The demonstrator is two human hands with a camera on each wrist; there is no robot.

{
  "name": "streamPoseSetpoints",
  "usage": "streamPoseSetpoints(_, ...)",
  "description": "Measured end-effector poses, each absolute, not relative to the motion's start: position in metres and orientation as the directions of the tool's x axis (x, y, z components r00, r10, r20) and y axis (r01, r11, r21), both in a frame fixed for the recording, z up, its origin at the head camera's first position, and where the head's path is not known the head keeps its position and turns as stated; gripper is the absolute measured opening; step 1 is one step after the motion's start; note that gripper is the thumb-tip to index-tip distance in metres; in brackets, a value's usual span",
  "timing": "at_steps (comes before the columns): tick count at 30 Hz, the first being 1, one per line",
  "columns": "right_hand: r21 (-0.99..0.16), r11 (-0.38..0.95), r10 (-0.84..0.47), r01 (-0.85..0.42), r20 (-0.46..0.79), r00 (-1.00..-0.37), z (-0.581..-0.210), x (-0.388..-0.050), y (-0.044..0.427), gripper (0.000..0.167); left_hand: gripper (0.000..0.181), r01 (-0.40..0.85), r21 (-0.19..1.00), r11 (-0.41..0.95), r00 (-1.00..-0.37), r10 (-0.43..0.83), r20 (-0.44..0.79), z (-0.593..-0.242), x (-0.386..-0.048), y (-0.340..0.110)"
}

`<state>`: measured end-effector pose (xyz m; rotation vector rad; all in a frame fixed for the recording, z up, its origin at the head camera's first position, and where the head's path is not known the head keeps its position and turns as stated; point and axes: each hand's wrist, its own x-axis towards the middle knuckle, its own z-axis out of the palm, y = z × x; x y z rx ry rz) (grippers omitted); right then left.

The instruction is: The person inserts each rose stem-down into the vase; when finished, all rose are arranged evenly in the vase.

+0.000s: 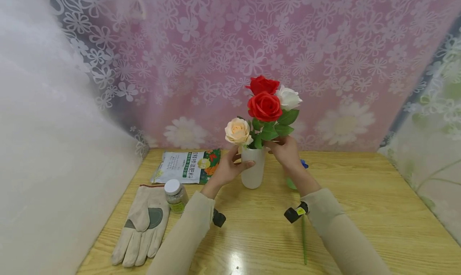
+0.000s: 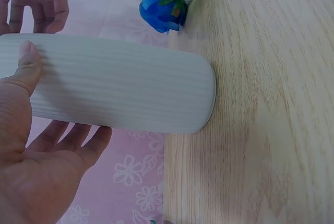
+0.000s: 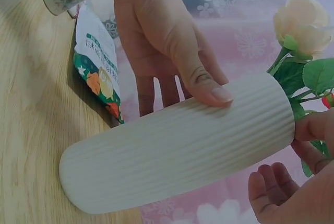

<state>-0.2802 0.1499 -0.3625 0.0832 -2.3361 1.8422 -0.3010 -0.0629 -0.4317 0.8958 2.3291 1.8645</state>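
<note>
My left hand (image 1: 230, 167) holds a white ribbed vase (image 1: 253, 173), its thumb across the front and fingers behind. The vase stands upright on the wooden table. Two red roses (image 1: 264, 106), a white rose (image 1: 289, 97) and a cream rose (image 1: 238, 131) rise from it among green leaves (image 1: 284, 130). At the vase's mouth, my right hand (image 1: 286, 151) has its thumb and forefinger at the rim beside the leaves; in the right wrist view, what lies between those fingertips is hidden. A blue rose (image 2: 162, 12) lies on the table, partly behind my right forearm in the head view.
On the left lie a fertilizer bag (image 1: 185, 167) and a pale work glove (image 1: 144, 227). A white-capped jar of granules (image 1: 175, 196) stands beside the glove. The blue rose's green stem (image 1: 304, 241) points toward the front edge. A flowered curtain (image 1: 216, 59) hangs behind the table.
</note>
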Motion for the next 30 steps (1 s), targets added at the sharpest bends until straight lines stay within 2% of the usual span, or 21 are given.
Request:
streamPoseSetpoints(8,-0.957,0.271,0.039,-0.101,0.116,-0.993,-0.363,-0.275,0.157,0.048,0.079,0.409,0.903,0.130,-0.841,0.439,0.318,-0.432,-0.301,-0.062)
streamPoseSetpoints(13,-0.946,0.298,0.035,-0.129,0.146,-0.989,-0.366,-0.270,0.172,0.047,0.079,0.399,0.908,0.126,-0.844,0.437,0.310,-0.433,-0.302,-0.062)
streamPoseSetpoints(20,-0.946,0.266,0.028,-0.185,0.199,-0.980,-0.377,-0.266,0.202,0.042,0.082,0.381,0.913,0.147,-0.856,0.430,0.288,-0.431,-0.300,-0.063)
streamPoseSetpoints(30,-0.951,0.284,0.010,-0.123,0.132,-0.991,-0.398,-0.253,0.244,0.047,0.085,0.378,0.913,0.150,-0.859,0.426,0.285,-0.431,-0.301,-0.062)
